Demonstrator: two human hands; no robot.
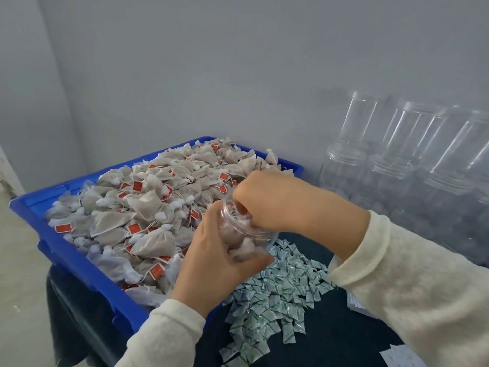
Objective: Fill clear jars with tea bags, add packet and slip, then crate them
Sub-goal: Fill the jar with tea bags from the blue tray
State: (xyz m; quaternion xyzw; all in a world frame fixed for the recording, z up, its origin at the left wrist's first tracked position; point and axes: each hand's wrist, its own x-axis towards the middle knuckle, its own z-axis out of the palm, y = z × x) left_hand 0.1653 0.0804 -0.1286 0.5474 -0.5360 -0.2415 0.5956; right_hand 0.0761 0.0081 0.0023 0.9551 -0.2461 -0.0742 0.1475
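Item: clear jar point(243, 234), part-filled with tea bags, held tilted above the near edge of the blue crate point(79, 263).

I log my left hand point(211, 258) with fingers wrapped round the jar's body, and my right hand point(267, 197) at the mouth, fingers curled inside, pressing bags down (whether they pinch one, I cannot tell). Loose tea bags point(137, 205) heap the crate; small packets point(275, 295) lie scattered on the dark surface beside it; empty jars point(391, 165) stand well apart at right. Risk, in my judgement: hard pressing could tear a bag or snag a string, and the tilted jar could spill.
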